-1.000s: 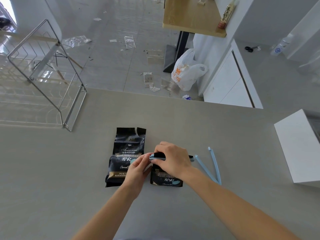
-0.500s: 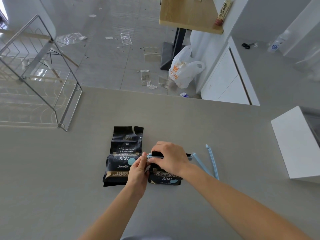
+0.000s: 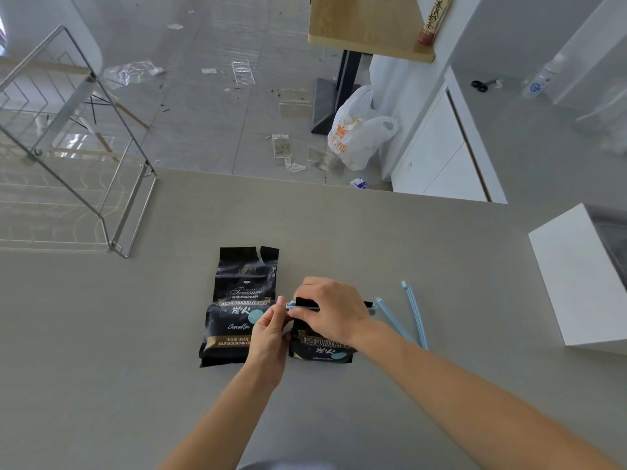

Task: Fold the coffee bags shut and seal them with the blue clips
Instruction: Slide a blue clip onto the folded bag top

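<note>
Change since earlier: the hands have barely shifted; both stay on the same clip at the top of the smaller bag, and the view has tipped slightly.
Left hand [image 3: 269, 334]: its fingers [image 3: 280, 305] pinch narrowly on the left end of the clip.
Right hand [image 3: 334, 308]: fingers curled down over the folded top of the bag, pressing on the clip; the hand hides most of it.
Clip in hand [image 3: 298, 306]: pale blue, lying across the fold; only its left end and a bit at the right edge show.
Folded coffee bag [image 3: 320, 349]: black, just under the right fingers, flat on the desk [image 3: 441, 252]; gold Chinese characters and a blue dot show, the small script below too fine to read.
Open coffee bag [image 3: 239, 300]: black, just left of the left fingers, top unfolded with a torn notch; reads "ORIGINAL Treasure BLUE MOUNTAIN", "Charcoal fire", "454", "BLUE MOUNTAIN FO…", the rest covered by the left hand.
Spare clip [image 3: 415, 313]: pale blue, spread in a V, on the desk near the right of the right wrist, touching neither bag.
White box [image 3: 576, 279]: further right on the desk.
Wire rack [image 3: 78, 164]: far left of the fingers.
Plastic bag [image 3: 356, 137]: white with orange print, on the floor beyond the desk.
Bottle [image 3: 432, 18]: brown, Chinese label, on a wooden shelf [image 3: 359, 28].
</note>
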Demonstrator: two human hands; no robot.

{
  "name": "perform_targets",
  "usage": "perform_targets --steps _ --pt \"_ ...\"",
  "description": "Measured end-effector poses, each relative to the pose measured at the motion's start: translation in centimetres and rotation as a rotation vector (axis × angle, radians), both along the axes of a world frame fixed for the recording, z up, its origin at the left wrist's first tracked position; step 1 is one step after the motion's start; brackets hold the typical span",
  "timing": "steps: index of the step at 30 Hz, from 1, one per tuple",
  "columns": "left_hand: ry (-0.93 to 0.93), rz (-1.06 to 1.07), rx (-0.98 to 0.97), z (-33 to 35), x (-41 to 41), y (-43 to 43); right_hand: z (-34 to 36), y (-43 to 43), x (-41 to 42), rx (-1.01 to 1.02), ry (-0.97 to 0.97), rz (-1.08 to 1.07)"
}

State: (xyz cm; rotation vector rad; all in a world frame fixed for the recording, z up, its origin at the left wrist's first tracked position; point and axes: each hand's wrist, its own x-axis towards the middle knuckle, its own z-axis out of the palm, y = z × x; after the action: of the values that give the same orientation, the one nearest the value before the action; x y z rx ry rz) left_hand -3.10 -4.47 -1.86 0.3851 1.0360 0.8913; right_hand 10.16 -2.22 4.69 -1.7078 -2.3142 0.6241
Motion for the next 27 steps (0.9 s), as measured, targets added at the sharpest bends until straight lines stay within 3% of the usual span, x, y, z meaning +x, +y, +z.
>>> perform_targets --steps 8,27 --pt "0.079 0.039 0.033 0.78 0.09 0.19 0.19 0.55 0.24 -0.037 -0.089 0.077" --pt "0.091 -0.07 0.054 0.74 -0.13 0.3 0.09 0.54 0.18 -0.075 0.04 0.067"
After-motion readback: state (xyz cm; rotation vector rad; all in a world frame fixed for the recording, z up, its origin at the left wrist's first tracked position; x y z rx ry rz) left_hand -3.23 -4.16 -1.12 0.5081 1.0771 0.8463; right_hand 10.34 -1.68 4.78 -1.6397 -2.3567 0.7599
